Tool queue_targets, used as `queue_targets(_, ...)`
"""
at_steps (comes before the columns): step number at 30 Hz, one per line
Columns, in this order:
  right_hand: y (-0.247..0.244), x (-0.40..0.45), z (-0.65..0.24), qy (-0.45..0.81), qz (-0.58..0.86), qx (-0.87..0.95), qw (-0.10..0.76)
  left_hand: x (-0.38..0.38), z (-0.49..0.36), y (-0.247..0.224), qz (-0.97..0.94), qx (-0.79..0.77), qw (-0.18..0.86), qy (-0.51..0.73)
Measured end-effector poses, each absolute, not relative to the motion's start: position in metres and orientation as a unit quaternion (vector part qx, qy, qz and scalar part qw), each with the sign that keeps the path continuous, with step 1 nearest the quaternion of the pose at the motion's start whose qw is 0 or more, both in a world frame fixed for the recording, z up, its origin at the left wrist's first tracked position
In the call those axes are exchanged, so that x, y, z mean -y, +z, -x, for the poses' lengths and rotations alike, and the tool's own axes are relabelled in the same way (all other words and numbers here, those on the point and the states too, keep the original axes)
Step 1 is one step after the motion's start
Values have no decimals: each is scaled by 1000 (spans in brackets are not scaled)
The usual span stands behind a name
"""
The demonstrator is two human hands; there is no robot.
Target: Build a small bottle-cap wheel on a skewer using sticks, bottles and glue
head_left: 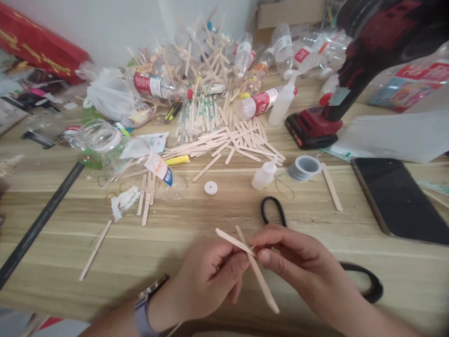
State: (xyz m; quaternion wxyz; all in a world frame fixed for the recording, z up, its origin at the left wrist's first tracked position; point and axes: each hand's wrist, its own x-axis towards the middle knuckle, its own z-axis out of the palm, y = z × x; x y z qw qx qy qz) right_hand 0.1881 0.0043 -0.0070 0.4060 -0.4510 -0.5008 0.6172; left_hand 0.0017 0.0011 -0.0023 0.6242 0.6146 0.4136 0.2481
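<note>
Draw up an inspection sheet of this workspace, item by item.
Surface: wood-grain tabletop, crowded toward the wall.
Job's things: two crossed wooden sticks, held in the hands.
Clutter: loose stick pile, plastic bottles, white plastic bag, phone; black loops, probably scissors handles, by the right hand.
Grips: left grip holds the sticks; right grip is at their crossing, exact pinch unclear.
Cables: power cords, nothing seen; a thin looped strand lies beside the spool.
Surroundings: pale wall, cardboard box, red-and-black power tool at right.
</note>
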Motion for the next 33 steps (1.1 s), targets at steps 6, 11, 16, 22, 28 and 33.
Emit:
queue_targets(6, -9, -5, -187, 687, 439, 439, 378, -2, -3, -4, -645, -410, 598, 242)
queue_targets(11, -8, -8, -190, 642, 448, 498, 374, -2, -3, -5, -652, -417, 586, 239)
queue_targets(16, -6, -8, -192, 519, 460, 621, 367, -3, -4, -3, -677, -413, 567, 223)
queue_targets(22, -9, -1, -191, 372, 433, 729, 377, -2, -4, -1, -682, -403, 576, 201)
queue_targets(28, -11, -7, -201, 382, 518, 624, 443, -1, -1, -5, -659, -413, 601, 184)
queue_targets(33, -14, -9, -205, 410, 521, 592, 458, -1, -1, -9, -641, -426, 611, 186)
